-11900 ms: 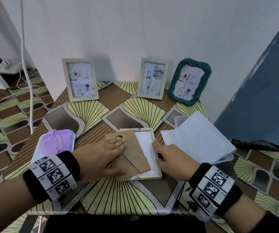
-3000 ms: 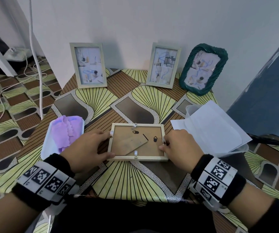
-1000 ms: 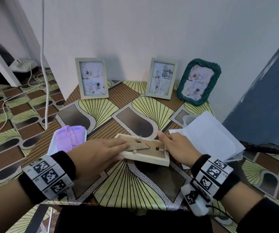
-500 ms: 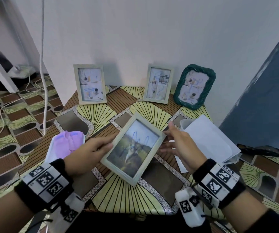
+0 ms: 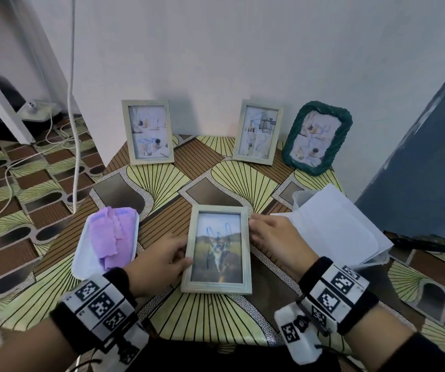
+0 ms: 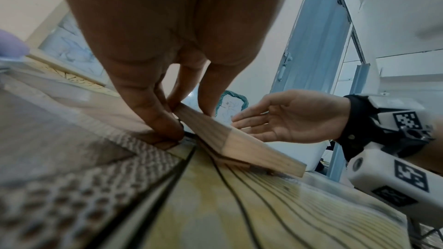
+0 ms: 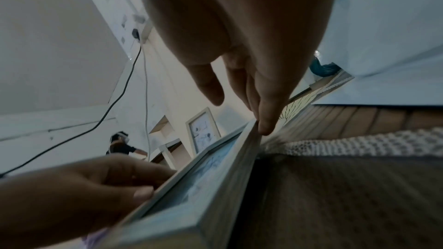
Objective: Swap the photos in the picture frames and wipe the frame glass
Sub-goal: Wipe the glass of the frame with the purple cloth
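A pale wooden picture frame point(image 5: 217, 248) lies face up near the table's front edge, showing a landscape photo with blue scribbles on the glass. My left hand point(image 5: 162, 260) grips its left edge, thumb on top and fingers underneath. In the left wrist view that edge of the frame point(image 6: 239, 143) sits slightly raised off the table. My right hand point(image 5: 275, 237) rests straight fingers against the right edge; its fingertips point(image 7: 266, 128) touch the frame point(image 7: 191, 186) side. A purple cloth point(image 5: 112, 237) lies in a white tray point(image 5: 81, 260) to the left.
Three frames lean on the back wall: two pale ones point(image 5: 148, 131) point(image 5: 258, 131) and a green braided one point(image 5: 316, 136). White sheets point(image 5: 331, 224) lie over a clear container at the right. A white cable point(image 5: 72, 103) hangs at the left; a blue door point(image 5: 417, 170) stands at the right.
The frame, face down a second ago, was turned over, held tilted in the air, and now lies face up and squared on the table. Both hands came down with it.
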